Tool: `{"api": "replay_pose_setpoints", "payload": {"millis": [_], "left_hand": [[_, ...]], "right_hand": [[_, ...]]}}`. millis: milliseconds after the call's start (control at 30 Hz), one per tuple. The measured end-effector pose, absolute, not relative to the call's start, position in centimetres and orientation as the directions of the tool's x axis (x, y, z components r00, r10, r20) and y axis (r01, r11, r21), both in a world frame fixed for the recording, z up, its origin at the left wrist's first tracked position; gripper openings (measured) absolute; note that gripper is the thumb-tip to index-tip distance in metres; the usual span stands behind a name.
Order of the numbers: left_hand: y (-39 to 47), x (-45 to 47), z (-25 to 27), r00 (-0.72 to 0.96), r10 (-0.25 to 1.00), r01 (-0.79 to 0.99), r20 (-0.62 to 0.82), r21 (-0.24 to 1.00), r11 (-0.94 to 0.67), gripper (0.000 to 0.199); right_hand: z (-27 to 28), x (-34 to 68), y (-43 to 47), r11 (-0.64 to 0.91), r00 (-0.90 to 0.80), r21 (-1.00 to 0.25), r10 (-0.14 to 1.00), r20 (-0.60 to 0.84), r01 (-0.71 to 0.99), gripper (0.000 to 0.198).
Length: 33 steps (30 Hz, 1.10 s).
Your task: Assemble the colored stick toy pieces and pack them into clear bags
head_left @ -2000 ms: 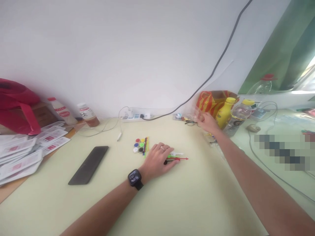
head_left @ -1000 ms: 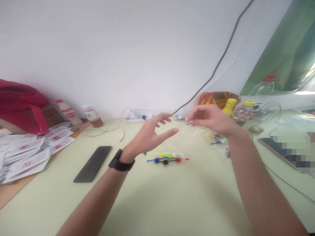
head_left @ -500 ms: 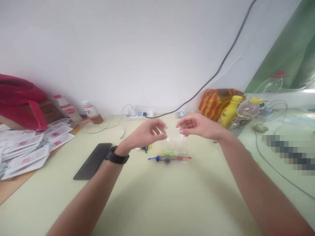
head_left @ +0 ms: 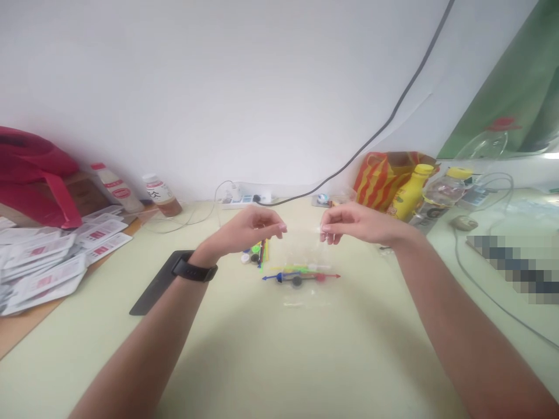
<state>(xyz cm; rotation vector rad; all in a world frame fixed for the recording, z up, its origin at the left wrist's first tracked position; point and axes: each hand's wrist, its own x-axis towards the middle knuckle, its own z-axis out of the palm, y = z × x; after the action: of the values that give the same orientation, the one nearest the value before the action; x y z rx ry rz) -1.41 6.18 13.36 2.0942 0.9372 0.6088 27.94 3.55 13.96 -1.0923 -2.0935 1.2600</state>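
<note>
A clear plastic bag (head_left: 305, 247) hangs stretched between my hands above the table. My left hand (head_left: 255, 226), with a black watch on its wrist, pinches the bag's upper left corner between thumb and fingers. My right hand (head_left: 349, 224) pinches the upper right corner the same way. Through and below the film, several thin arrow-shaped pointers with round hubs show; a blue one (head_left: 280, 278), a black hub (head_left: 297, 281) and a red one (head_left: 321, 278) are in a row. Just below my left hand lies a group of small coloured discs (head_left: 251, 255) beside more thin sticks.
A black phone (head_left: 152, 288) lies under my left forearm. White packets (head_left: 48, 262), a red bag (head_left: 35, 169) and two bottles (head_left: 161, 196) stand left. A power strip (head_left: 244, 198) is at the wall. Right are a striped bag (head_left: 371, 177), a yellow bottle (head_left: 410, 195) and a mouse (head_left: 463, 223).
My hands have moved apart, the left one further left, and the bag is spread wider between them. The discs near my left hand are more exposed. The view has shifted slightly.
</note>
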Motion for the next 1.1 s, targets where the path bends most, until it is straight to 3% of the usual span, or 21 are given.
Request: {"api": "replay_pose_setpoints", "payload": {"millis": [367,600,833,1000,1100], "left_hand": [[6.3,-0.7,12.4,0.615,0.786,0.388,0.064,0.844,-0.372,0.037],[6.1,-0.7,12.7,0.438,0.875,0.331,0.207,0.868,-0.371,0.034],[6.6,-1.6,12.6,0.495,0.863,0.372,0.099,0.874,-0.313,0.052],[7.0,-2.2,12.9,0.438,0.876,0.366,0.201,0.850,-0.378,0.042],[7.2,-2.8,13.2,0.493,0.854,0.377,0.166,0.844,-0.382,0.033]], "right_hand": [[12.9,27.0,4.3,0.259,-0.360,-0.932,0.919,0.157,0.253,0.040],[13.4,27.5,3.4,0.139,-0.524,-0.949,0.851,-0.032,0.284,0.059],[13.5,28.0,3.5,0.194,-0.559,-0.916,0.828,-0.039,0.352,0.056],[13.9,29.2,3.3,0.245,-0.605,-0.836,0.787,-0.125,0.491,0.047],[14.2,29.5,3.0,0.246,-0.599,-0.804,0.784,-0.163,0.541,0.047]]}}
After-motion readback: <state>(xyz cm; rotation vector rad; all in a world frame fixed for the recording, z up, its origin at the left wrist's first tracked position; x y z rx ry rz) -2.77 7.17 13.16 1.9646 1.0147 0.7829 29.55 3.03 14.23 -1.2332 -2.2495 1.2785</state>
